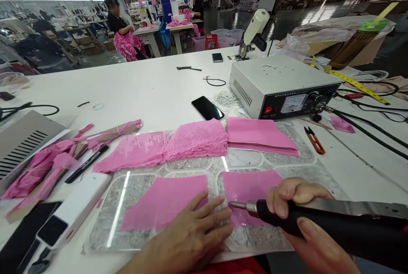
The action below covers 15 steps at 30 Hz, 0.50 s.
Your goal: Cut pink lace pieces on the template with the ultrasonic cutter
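Note:
My left hand (194, 231) lies flat with its fingers spread, over the lower right part of a pink fabric piece (159, 201) on the patterned clear mat (127, 244). In my right hand (306, 210) is a black tool (344, 223) with a metal tip, which points left and rests at the left edge of a second pink piece (251, 184). Behind these lie a stack of pink lace (197, 138), overlapping lace pieces (137, 150) and a stack of plain pink pieces (261, 133).
A grey control box (283, 82) with cables stands at the back right. Orange-handled snips (315, 140), a phone (207, 108) and tangled thread (228, 99) lie near it. At left are a marker (86, 163), white box (76, 206) and pink strips (47, 167). Two people sit farther back.

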Available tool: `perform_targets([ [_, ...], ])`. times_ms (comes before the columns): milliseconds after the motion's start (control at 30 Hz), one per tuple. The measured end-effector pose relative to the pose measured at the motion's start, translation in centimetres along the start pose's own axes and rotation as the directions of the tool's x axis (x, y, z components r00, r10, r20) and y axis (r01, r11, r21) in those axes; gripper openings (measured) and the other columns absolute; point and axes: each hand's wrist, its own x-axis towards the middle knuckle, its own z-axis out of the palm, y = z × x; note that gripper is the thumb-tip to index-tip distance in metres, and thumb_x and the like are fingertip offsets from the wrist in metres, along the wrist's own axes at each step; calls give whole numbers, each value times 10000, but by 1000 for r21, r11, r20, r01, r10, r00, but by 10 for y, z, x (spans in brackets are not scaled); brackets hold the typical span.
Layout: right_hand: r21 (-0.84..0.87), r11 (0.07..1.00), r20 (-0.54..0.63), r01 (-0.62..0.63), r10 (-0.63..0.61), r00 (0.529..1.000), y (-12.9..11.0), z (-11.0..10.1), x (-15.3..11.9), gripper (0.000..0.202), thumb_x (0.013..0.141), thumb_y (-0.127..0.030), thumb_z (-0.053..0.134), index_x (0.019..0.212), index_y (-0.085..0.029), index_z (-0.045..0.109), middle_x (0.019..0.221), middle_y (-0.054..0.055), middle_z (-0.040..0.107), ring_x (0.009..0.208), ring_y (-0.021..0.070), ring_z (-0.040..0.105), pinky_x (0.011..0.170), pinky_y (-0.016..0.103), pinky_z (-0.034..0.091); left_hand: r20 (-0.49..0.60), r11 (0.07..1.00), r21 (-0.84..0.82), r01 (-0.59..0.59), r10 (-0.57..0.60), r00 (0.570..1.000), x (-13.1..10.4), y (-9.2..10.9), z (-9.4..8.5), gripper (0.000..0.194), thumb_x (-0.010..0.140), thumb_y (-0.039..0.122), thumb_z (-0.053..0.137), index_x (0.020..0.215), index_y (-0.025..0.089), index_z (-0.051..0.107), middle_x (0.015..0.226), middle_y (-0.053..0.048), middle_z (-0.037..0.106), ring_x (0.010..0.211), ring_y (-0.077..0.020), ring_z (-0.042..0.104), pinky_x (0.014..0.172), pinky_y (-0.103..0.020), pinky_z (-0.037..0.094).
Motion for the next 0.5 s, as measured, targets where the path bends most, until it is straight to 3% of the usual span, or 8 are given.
perform_targets([
  [233, -8, 1000, -20, -30, 30, 999, 1, 0, -1, 79, 848, -256, 645, 927, -253, 641, 820, 18, 537, 601, 120, 537, 568, 316, 559, -22, 999, -41, 4, -5, 1000, -3, -1, 5, 285, 994, 271, 518, 1259, 182, 572, 1367, -60, 607, 1409, -224, 401, 1222, -438, 197],
  [500, -32, 999, 9, -34, 35, 999, 4, -2, 0, 96, 860, -239, 616, 951, -259, 634, 842, 24, 531, 614, 124, 534, 584, 332, 566, -36, 999, -40, 0, -2, 999, -2, -1, 3, 286, 993, 298, 525, 1243, 173, 586, 1356, -48, 616, 1373, -241, 453, 1217, -432, 209],
])
